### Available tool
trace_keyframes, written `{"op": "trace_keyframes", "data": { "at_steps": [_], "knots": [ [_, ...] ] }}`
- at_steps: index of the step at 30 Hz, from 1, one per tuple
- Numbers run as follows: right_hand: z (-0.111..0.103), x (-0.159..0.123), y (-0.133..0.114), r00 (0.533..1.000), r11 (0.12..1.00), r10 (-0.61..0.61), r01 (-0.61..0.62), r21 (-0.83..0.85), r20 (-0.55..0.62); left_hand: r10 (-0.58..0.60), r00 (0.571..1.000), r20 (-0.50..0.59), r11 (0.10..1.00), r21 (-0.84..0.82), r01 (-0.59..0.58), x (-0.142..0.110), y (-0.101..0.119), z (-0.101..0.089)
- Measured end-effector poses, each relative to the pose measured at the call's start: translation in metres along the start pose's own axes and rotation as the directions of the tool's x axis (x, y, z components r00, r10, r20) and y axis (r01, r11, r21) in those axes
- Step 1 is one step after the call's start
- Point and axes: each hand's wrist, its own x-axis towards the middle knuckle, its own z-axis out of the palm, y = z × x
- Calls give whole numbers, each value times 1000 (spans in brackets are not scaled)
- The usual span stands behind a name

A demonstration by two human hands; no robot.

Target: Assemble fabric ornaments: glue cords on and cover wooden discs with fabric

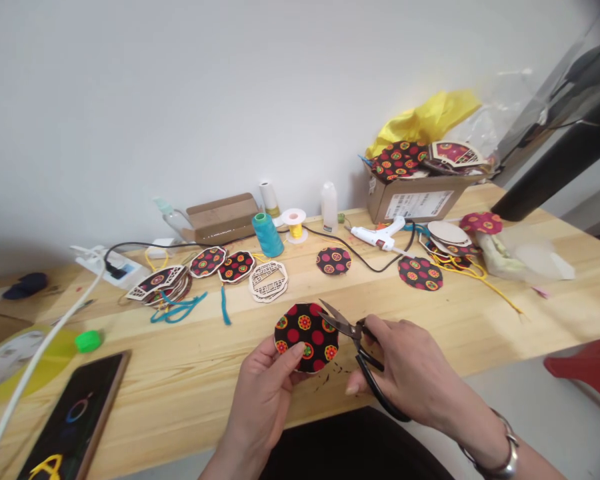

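My left hand (267, 387) pinches a round black fabric piece (307, 333) with red dots and orange flowers, thumb on its face and fingers behind. A thin pale edge shows along its underside. In my right hand (410, 363) is a pair of black-handled scissors (347, 327). Their blades are parted and meet the upper right edge of the fabric piece. Small dark scraps (325, 379) lie on the table just below it. Beyond my hands are a lattice wooden disc (269, 281) and a similar loose fabric round (334, 261).
A white glue gun (380, 235) with its black cord lies behind another fabric round (421, 273). Teal thread (267, 235) stands at the back. A filled cardboard box (415, 200) occupies the back right. A phone (75, 417) and power strip (115, 267) are left. A red stool (587, 370) stands right.
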Motion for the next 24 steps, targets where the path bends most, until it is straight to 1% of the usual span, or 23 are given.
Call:
{"op": "trace_keyframes", "data": {
  "at_steps": [8, 13, 21, 24],
  "knots": [
    [-1, -1, -2, 1000, 999, -14, 13, -44, -19, 11, 1000, 13, 1000, 18, -11, -1, -1, 1],
    [1, -1, -2, 995, 998, -48, 44, -54, -82, 5, 1000, 4, 1000, 19, -5, -2, 0, 2],
    [5, -1, -2, 982, 995, -78, 66, -77, -170, 22, 999, 30, 1000, -1, -22, -4, -2, 3],
    [6, -1, -2, 980, 995, -78, 65, -70, -186, 30, 999, 44, 1000, -6, -30, -5, -3, 3]
  ]
}}
